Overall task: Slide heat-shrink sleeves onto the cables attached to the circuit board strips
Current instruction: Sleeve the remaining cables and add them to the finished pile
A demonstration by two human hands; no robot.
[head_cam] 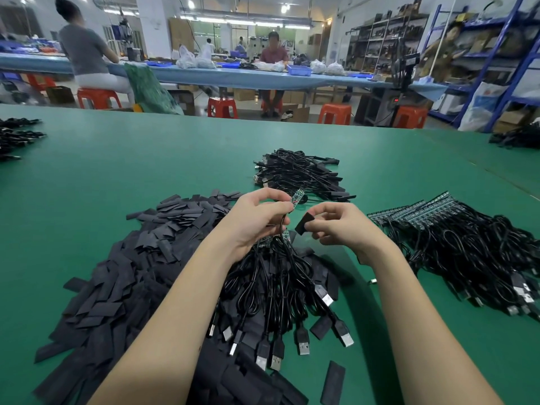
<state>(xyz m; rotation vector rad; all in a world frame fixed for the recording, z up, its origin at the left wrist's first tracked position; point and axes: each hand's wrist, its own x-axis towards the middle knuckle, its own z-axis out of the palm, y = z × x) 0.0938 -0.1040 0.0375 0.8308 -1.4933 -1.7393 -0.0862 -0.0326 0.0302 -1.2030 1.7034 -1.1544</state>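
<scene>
My left hand [257, 220] grips a black cable just below its small green circuit board strip [297, 196], which points up and to the right. My right hand [342, 226] pinches a flat black heat-shrink sleeve [304, 225] a short way to the right of the strip, apart from it. Under my left hand hangs a bundle of black USB cables [280, 290] with more board strips at the top and plugs fanned out toward me. A large pile of loose black sleeves [140, 258] covers the green table to the left.
A heap of sleeved cables [298, 173] lies beyond my hands. Another batch of cables with bare board strips [455, 241] lies at the right. A single sleeve [333, 382] rests near the front edge. More cable piles sit at the far left [14, 135] and far right [517, 137].
</scene>
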